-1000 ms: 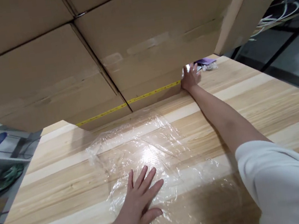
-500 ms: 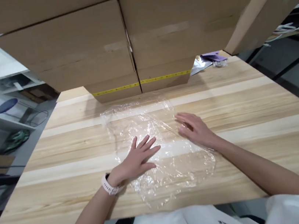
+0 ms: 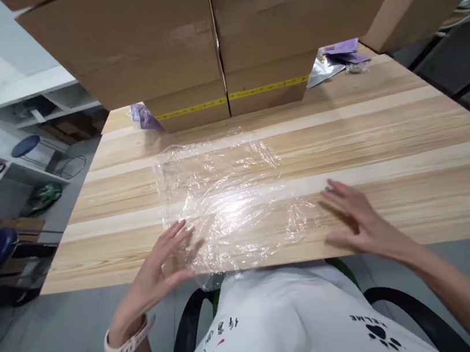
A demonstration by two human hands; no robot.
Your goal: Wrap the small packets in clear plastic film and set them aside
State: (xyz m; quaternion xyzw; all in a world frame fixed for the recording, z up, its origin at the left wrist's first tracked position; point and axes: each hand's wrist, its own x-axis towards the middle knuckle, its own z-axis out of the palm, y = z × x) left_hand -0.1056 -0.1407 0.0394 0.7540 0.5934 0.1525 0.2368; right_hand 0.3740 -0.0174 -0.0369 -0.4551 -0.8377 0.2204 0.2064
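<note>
A clear, crinkled plastic bag (image 3: 229, 200) lies spread flat on the wooden table, its lower left corner hanging slightly past the front edge. My left hand (image 3: 160, 265) hovers at the bag's lower left side with fingers apart, holding nothing. To the right of the bag, my right hand (image 3: 354, 217) is raised a little above the wood, fingers loosely curved and apart, with nothing in it. A gap shows between the right hand and the bag. Whether the left fingertips touch the film, I cannot tell.
Stacked cardboard boxes (image 3: 147, 48) with a yellow measuring tape (image 3: 268, 87) along their base stand at the back of the wooden table (image 3: 410, 145). Purple and silver packets (image 3: 327, 67) lie at the back right, and a purple packet (image 3: 144, 117) at the back left. A blue stool (image 3: 25, 146) stands left.
Both hands have come off the bag and moved apart, left hand leftward and right hand rightward, both nearer my body. The view has tilted down, and the bag sits closer to the front edge.
</note>
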